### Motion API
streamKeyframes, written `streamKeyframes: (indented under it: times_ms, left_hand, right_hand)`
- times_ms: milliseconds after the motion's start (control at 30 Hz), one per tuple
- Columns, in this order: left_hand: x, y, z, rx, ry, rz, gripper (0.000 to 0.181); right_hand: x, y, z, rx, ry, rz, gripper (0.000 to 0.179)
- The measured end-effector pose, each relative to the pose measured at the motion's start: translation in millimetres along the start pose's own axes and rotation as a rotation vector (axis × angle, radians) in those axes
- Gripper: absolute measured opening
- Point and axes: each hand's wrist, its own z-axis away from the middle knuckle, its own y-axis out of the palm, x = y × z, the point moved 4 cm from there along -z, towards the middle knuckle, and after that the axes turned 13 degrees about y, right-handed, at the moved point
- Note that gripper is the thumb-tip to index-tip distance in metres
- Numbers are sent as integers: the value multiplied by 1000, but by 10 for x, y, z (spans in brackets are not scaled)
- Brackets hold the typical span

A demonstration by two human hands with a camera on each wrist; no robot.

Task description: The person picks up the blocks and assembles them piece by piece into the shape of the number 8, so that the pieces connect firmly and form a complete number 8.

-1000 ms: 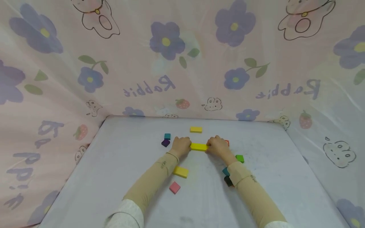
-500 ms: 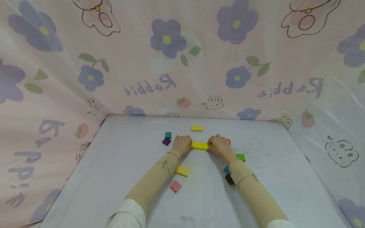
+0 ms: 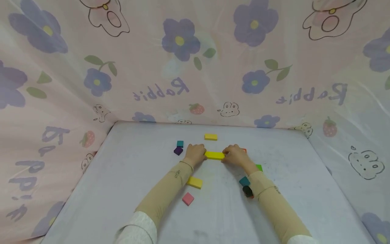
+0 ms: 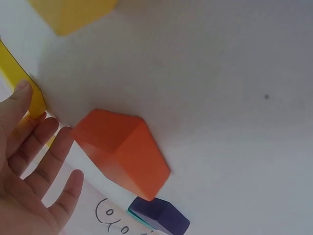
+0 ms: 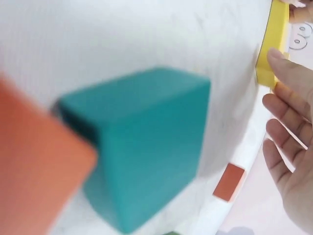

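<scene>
A long yellow block [image 3: 214, 155] lies crosswise between the two hands in the head view. My left hand [image 3: 196, 154] pinches its left end between thumb and index finger; the other fingers are spread in the left wrist view. At the opposite end, my right hand [image 3: 236, 157] holds the block with thumb and index finger, the remaining fingers loosely bent. Near the left forearm are another yellow block [image 3: 195, 182] and, in the left wrist view, an orange block [image 4: 122, 152]. A teal block [image 5: 151, 147] stands close to the right wrist camera.
Farther back lies a yellow block [image 3: 211, 137]. Teal [image 3: 180, 143] and purple [image 3: 178, 150] blocks sit left of the left hand, a pink block [image 3: 188, 199] nearer. By the right arm are black [image 3: 247, 191] and green [image 3: 259, 167] blocks. Printed curtains surround the white table [image 3: 122, 162].
The right wrist and forearm have shifted slightly right, uncovering more of the teal and black blocks and covering part of the green one. Both hands stay at the yellow block's ends.
</scene>
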Motion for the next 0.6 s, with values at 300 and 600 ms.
streamKeyframes:
  times_ms: [300,600]
  left_hand:
    - [-1,27,-2,14,-22,-3,30]
    - [1,51,-36,29,-23,-4,31]
  right_hand:
    - [-233,-193,21,-46,-21,-14,34]
    - [-631,-304,21,-86,67,-27,35]
